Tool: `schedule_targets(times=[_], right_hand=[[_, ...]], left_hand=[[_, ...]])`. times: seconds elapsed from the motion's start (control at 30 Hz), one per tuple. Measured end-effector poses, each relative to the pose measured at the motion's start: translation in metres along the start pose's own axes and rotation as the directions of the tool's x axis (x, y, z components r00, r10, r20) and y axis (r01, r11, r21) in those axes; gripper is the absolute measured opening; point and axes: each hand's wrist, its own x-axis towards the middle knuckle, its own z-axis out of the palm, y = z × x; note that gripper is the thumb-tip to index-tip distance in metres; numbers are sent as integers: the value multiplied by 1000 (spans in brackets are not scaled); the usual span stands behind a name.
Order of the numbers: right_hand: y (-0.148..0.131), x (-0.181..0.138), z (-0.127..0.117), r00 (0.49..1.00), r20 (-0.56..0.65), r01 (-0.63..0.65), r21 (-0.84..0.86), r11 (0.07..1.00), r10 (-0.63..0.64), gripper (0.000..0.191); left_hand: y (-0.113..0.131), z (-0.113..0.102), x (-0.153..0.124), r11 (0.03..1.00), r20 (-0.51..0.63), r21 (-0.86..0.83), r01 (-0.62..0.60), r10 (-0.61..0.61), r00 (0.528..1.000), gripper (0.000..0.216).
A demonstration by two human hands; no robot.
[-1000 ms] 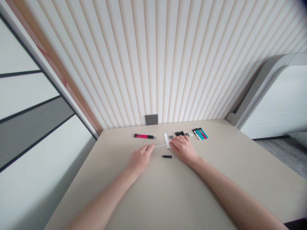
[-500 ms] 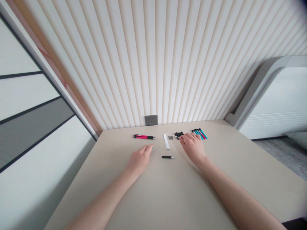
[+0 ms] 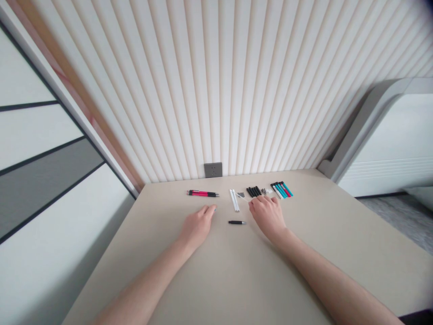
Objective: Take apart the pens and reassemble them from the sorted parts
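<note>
— How do the arms lie?
— Both reach forward, forearms bare. The left hand [image 3: 198, 225] rests palm down, fingers loosely extended.
— And the right hand [image 3: 269, 214]?
— Palm down too; its fingertips seem pinched, though too small to confirm.

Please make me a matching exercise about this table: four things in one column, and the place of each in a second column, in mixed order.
Things:
1. red pens
2. short black part
3. blue-green pens
4. thin white stick

Places:
A. at the fingers of the right hand
B. right end of the row
C. alone, nearer the person than the row
D. left end of the row

Pairs: 1-D, 2-C, 3-B, 4-A
</note>
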Motion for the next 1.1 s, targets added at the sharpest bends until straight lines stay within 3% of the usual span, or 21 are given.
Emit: schedule_targets(times=[0.17,0.6,0.87,1.1], right_hand=[[-7,-2,1,997,71,-25,10,1000,24,31],[-4,-1,-2,999,35,-38,-14,999,38,32],[-1,0,5,989,138,-49,-18,999,51,29],[-4,2,8,989,141,-34,-3,999,34,27]], left_hand=[[0,-1,0,1000,5,-2,-2,2,1000,35],[0,1,0,1000,7,0,4,-4,1000,36],[2,-2,0,999,20,-35,19,-18,1000,37],[3,-3,0,999,23,-29,20,-20,1000,37]])
